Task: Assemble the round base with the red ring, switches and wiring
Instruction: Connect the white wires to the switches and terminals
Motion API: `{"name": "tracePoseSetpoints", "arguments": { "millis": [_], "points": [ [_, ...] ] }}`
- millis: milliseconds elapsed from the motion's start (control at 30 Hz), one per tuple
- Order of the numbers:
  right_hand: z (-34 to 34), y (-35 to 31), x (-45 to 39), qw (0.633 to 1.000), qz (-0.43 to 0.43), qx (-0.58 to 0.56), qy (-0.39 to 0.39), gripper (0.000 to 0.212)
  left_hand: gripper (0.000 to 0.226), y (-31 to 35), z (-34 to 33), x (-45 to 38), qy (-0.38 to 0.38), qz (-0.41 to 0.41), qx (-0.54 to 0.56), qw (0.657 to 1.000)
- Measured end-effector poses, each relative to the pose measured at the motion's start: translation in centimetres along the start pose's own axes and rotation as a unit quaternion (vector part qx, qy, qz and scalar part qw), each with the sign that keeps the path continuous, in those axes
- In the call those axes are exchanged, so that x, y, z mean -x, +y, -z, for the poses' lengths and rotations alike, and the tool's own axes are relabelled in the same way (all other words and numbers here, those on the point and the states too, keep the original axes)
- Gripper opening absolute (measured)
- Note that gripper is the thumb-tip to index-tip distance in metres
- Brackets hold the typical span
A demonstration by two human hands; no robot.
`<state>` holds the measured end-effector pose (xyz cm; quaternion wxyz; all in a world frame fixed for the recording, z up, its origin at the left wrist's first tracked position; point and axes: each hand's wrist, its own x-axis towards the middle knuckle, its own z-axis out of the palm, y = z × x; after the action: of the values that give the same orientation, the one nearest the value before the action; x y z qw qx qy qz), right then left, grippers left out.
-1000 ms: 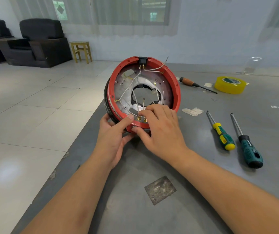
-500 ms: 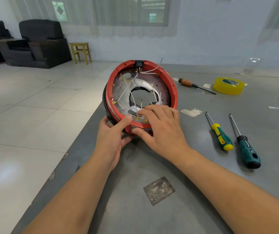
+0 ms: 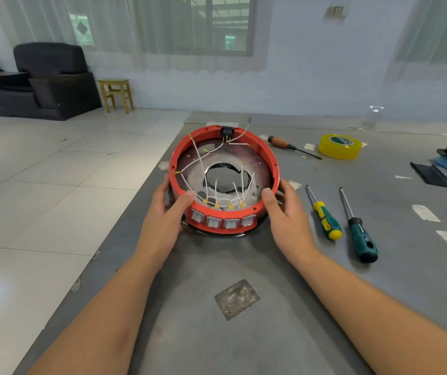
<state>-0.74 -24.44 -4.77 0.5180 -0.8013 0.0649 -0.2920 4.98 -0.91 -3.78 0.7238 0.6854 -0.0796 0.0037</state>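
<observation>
Both hands (image 3: 163, 220) (image 3: 288, 220) gripping round red-ringed base (image 3: 223, 182), white wires (image 3: 198, 158) inside.

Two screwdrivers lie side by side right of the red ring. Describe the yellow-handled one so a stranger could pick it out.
On the grey table, look just right of the right hand. Two screwdrivers lie parallel there; the yellow-handled screwdriver is the nearer to the hand, yellow and green, while the dark green screwdriver beside it has no yellow.

Curtained window (image 3: 190, 31), black armchair (image 3: 54, 79)
</observation>
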Motion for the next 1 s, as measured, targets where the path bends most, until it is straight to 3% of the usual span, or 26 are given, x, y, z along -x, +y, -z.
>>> {"name": "tracePoseSetpoints", "arguments": {
  "millis": [133, 233, 367, 500, 567, 667, 733, 800, 867, 1000],
  "points": [
    [1.4, 0.0, 1.7, 0.998, -0.022, 0.054, 0.021, 0.058, 0.046, -0.2, -0.9, 0.6, 0.026, -0.093, -0.136, 0.986],
    [2.7, -0.4, 3.1, 0.994, -0.036, 0.095, 0.037, 0.066, 0.059, 0.0, -1.4, 1.5, 0.015, -0.079, -0.226, 0.971],
    [3.9, -0.7, 4.5, 0.987, -0.040, 0.154, 0.010, 0.061, 0.065, -0.3, -1.0, 3.1, 0.003, -0.061, -0.268, 0.961],
    [3.6, -1.5, 4.9, 0.974, -0.045, 0.219, -0.048, 0.069, 0.049, -0.9, -0.5, 3.9, 0.006, -0.056, -0.278, 0.959],
    [3.9, -1.5, 4.7, 0.951, -0.024, 0.306, -0.038, 0.078, 0.044, -1.0, -0.5, 4.0, 0.014, -0.059, -0.275, 0.960],
    [6.4, -0.9, 3.2, 0.885, -0.009, 0.458, 0.086, 0.071, 0.049, -1.0, -0.7, 4.2, 0.018, -0.067, -0.270, 0.960],
    [8.6, 0.0, 2.2, 0.844, -0.086, 0.517, 0.112, 0.069, 0.053, -1.1, -0.9, 4.2, 0.019, -0.072, -0.267, 0.961],
    [9.9, 0.8, 1.4, 0.814, -0.190, 0.546, 0.053, 0.078, 0.060, -1.1, -0.9, 4.3, 0.019, -0.076, -0.260, 0.962],
    [10.4, 1.3, 1.0, 0.808, -0.231, 0.542, 0.004, 0.080, 0.070, -1.2, -0.9, 4.4, 0.017, -0.083, -0.255, 0.963],
    [9.4, 0.8, 1.3, 0.824, -0.171, 0.540, 0.002, 0.056, 0.082, -1.3, -0.9, 4.4, 0.023, -0.082, -0.258, 0.962]
  ]
}}
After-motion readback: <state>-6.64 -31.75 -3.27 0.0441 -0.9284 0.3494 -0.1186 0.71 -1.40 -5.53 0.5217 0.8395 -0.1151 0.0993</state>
